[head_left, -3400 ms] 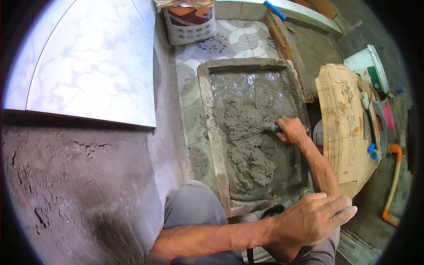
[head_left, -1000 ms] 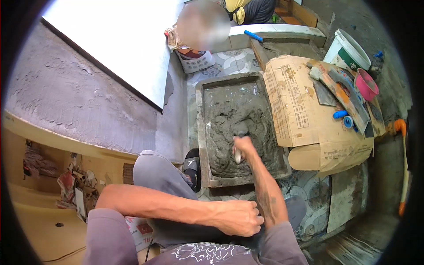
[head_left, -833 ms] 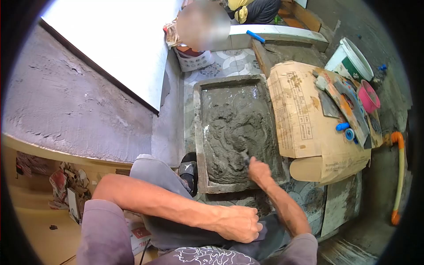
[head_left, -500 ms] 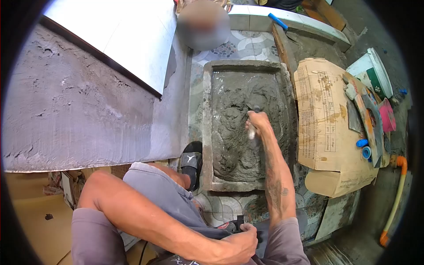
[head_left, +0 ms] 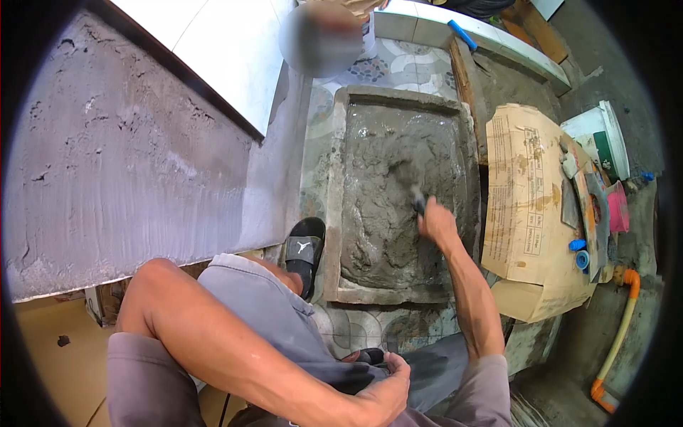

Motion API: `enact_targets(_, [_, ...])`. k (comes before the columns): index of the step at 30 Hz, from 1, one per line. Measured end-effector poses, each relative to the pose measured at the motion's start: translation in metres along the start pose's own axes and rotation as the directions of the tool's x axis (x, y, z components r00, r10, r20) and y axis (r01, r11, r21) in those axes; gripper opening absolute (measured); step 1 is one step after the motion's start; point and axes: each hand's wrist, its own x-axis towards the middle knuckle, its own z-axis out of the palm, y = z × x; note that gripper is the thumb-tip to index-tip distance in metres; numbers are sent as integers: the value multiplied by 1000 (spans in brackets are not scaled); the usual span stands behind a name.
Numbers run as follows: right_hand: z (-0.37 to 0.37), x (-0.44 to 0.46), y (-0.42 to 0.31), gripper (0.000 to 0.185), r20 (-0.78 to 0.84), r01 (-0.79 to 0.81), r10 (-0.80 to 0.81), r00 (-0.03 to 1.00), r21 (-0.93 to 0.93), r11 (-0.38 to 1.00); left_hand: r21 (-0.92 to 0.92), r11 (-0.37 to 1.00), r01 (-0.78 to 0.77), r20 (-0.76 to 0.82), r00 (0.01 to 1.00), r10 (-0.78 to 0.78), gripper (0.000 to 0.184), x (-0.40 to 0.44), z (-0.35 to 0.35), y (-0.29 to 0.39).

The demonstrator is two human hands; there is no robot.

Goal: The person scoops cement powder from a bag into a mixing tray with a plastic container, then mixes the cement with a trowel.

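Observation:
A rectangular trough (head_left: 336, 206) on the patterned floor holds wet grey mortar (head_left: 380, 220), stirred into ridges and hollows. Over its right half, my right hand (head_left: 439, 222) is closed around the dark handle of a trowel (head_left: 420, 203); the blade is blurred and partly sunk in the mortar. My left hand (head_left: 390, 390) rests low by my lap near my knee, fingers curled, and whether anything is in them is hidden.
Right of the trough lies cardboard (head_left: 523, 213) with tools and blue fittings (head_left: 582, 260). Beyond are a white bucket (head_left: 601, 139), a pink container (head_left: 617, 206) and an orange-ended pipe (head_left: 617, 334). A blue-handled tool (head_left: 462, 34) lies on the tiled ledge (head_left: 420, 21). My sandalled foot (head_left: 304, 256) stands left.
Across the earlier frames my right hand has moved the trowel around in the mortar, most recently down and slightly right. My left hand has lowered toward my lap. The camera view has shifted.

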Motion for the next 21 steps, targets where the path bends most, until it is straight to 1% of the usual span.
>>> enact_targets(2, [4, 39, -24, 40, -107, -128, 160, 981, 257, 958, -29, 999, -21, 15, 1000, 21, 39, 1, -1, 3])
enact_targets(3, [-12, 46, -43, 37, 35, -217, 225, 974, 441, 871, -39, 999, -23, 22, 999, 24, 39, 0, -3, 1])
enact_targets(4, [-29, 49, -59, 35, 191, -320, 257, 947, 590, 741, -35, 999, -15, 29, 999, 16, 39, -3, -6, -1])
enact_targets(5, [-38, 48, -68, 33, 350, -433, 256, 901, 694, 576, -33, 999, -11, 35, 999, 12, 39, -8, -12, -4])
enact_targets(6, [-26, 39, -65, 34, 178, -280, 216, 960, 603, 747, -32, 999, -10, 37, 999, 11, 39, -12, -17, -7])
enact_targets(7, [-3, 19, -54, 37, 12, -128, 138, 990, 455, 881, -37, 999, -10, 31, 999, 12, 39, -10, -15, -6])
enact_targets(8, [12, -7, -42, 39, -132, 12, 24, 991, 261, 965, -43, 999, -12, 21, 1000, 13, 39, -7, -13, -6])
enact_targets(10, [9, -75, -22, 36, 52, 32, -38, 998, 122, 992, -57, 998, -30, 6, 1000, 30, 39, -7, -17, -10])
enact_targets(12, [-11, -126, -6, 35, 191, -4, -2, 982, 34, 999, -77, 994, -72, 0, 997, 72, 39, -16, -31, -25])
enact_targets(13, [-19, -142, 3, 35, 137, -40, 37, 990, 18, 999, -18, 997, 78, -91, 993, -80, 39, -20, -40, -28])
enact_targets(14, [-25, -156, 10, 34, 77, -79, 78, 994, 9, 997, 31, 973, 229, -185, 958, -219, 38, -30, -46, -29])
enact_targets(15, [-29, -165, 16, 34, 16, -120, 120, 993, 3, 993, 67, 924, 377, -283, 895, -344, 38, -35, -50, -30])
enact_targets(18, [-31, -126, 24, 30, -238, -174, 164, 957, -20, 985, -28, 888, 460, -415, 802, -429, 38, -33, -52, -34])
enact_targets(19, [-20, -100, 36, 26, -246, -231, 216, 945, -35, 972, -65, 899, 432, -458, 788, -412, 38, -37, -50, -36])
enact_targets(20, [-5, -76, 47, 23, -253, -285, 265, 930, -46, 957, -115, 891, 439, -472, 765, -438, 39, -40, -49, -34])
enact_targets(21, [7, -60, 57, 26, -280, -338, 297, 913, -108, 935, -160, 884, 440, -482, 746, -459, 40, -42, -49, -34])
